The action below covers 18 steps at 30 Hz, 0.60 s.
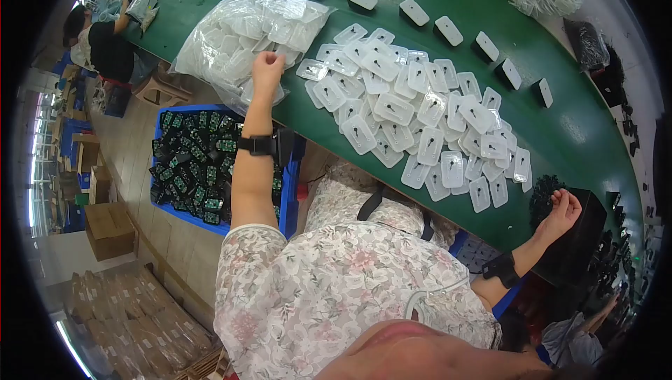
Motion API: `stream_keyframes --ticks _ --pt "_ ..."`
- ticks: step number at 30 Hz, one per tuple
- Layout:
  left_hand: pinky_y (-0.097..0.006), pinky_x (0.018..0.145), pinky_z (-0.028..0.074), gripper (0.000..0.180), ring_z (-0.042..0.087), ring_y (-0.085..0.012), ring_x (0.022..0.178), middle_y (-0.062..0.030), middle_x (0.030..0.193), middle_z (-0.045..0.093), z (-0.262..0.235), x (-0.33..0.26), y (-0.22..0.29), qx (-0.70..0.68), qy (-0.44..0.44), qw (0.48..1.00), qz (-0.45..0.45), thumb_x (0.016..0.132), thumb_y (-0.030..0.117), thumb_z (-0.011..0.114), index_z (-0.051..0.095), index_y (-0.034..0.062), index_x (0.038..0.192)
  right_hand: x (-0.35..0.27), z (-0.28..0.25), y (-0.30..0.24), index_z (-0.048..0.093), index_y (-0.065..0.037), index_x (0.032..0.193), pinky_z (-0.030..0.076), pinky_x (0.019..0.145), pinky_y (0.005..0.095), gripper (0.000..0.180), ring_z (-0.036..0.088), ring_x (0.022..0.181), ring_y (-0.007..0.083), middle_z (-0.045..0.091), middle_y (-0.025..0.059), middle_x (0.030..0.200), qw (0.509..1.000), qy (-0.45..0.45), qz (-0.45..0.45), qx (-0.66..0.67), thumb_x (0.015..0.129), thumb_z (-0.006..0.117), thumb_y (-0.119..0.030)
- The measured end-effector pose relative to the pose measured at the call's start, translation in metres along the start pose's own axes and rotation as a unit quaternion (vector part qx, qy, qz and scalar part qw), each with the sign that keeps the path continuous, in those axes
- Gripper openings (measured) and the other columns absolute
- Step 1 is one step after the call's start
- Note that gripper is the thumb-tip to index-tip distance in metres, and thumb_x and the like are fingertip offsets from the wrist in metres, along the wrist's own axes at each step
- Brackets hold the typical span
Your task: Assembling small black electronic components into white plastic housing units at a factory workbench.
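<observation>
My left hand (268, 71) is over the near edge of a clear plastic bag (222, 24) filled with white translucent plastic covers. Its fingers are bent together, and what they hold, if anything, does not show. At the right, my right hand (560, 213) is beside a heap of small black parts (543, 196). Thumb and fingers come together there; any small piece between them is too small to make out. Between my hands lies a broad pile of white translucent covers (395, 110), many with a small black part on top.
A green worktable (336, 145) carries a row of white-topped black pieces (449, 31) along its middle. A blue crate (162, 201) of black and green circuit parts stands left of me. A black box (584, 229) is at the right. Another person (105, 44) sits far left.
</observation>
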State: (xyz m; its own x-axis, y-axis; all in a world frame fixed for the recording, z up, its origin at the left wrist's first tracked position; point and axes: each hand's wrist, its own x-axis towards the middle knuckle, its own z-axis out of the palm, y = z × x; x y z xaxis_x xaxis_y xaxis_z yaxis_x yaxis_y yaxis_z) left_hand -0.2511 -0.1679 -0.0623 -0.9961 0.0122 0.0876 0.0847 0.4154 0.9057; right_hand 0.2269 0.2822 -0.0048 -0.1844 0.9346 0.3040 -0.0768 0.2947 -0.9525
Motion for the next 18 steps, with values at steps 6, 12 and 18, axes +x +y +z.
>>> stream_keyframes --ticks 6,12,18 --pt "-0.034 0.063 0.046 0.024 0.058 -0.0244 0.065 -0.0097 0.071 0.058 -0.026 -0.01 -0.014 0.103 0.059 0.993 -0.002 0.073 0.013 0.06 0.056 0.0033 0.094 -0.018 0.043 -0.034 0.05 0.004 0.109 0.048 0.066 0.0227 0.021 0.058 0.072 0.0141 0.059 0.0101 0.086 0.994 -0.109 0.02 -0.014 0.091 0.047 -0.005" --pt "-0.035 0.062 0.045 0.034 0.057 -0.0239 0.065 -0.009 0.07 0.057 -0.028 -0.027 0.015 0.25 0.028 0.964 0.091 0.074 0.016 0.065 0.056 0.0044 0.104 -0.03 0.068 -0.041 0.051 0.004 0.106 0.048 0.066 0.0223 0.019 0.06 0.075 0.0146 0.061 0.0111 0.085 0.986 -0.161 0.019 -0.042 0.092 0.046 -0.008" --pt "-0.036 0.067 0.045 0.03 0.058 -0.0285 0.073 -0.0119 0.077 0.06 -0.033 -0.029 0.029 0.255 0.058 0.959 0.108 0.078 0.018 0.064 0.057 0.0013 0.102 -0.05 0.07 -0.039 0.058 0.002 0.097 0.041 0.072 0.0198 0.012 0.054 0.08 0.0105 0.055 0.005 0.09 0.959 -0.187 -0.096 -0.192 0.086 0.055 -0.002"
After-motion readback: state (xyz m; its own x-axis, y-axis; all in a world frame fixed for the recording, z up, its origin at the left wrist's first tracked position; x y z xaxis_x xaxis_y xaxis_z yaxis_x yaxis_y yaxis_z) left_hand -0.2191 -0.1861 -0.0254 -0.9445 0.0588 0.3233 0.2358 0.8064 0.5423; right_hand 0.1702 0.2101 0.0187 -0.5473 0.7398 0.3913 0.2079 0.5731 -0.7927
